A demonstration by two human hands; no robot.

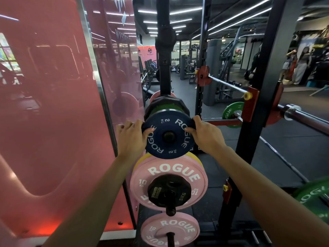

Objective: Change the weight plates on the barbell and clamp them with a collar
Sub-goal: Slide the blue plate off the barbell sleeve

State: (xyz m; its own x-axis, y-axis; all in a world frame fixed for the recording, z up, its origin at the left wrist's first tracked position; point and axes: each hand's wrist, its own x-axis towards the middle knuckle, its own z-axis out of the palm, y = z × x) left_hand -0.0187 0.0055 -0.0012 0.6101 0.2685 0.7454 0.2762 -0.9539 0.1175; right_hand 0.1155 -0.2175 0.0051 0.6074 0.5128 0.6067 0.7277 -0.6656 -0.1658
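Both hands' grip (132, 135) (204, 133) around blue plate (168, 134).

Barbell (306, 120) right of plate rack (164, 72)

I count two bare hands, left hand (131, 134) and right hand (204, 134). One round blue 2 kg plate (167, 134), two round pink 10 kg plates (170, 168) (170, 229), one small black 5 kg plate (167, 190), one steel barbell (306, 116).

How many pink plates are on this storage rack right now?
3 clearly: one behind the top stack, a 10 kg on the middle peg, one on the bottom peg. More may hide behind them.
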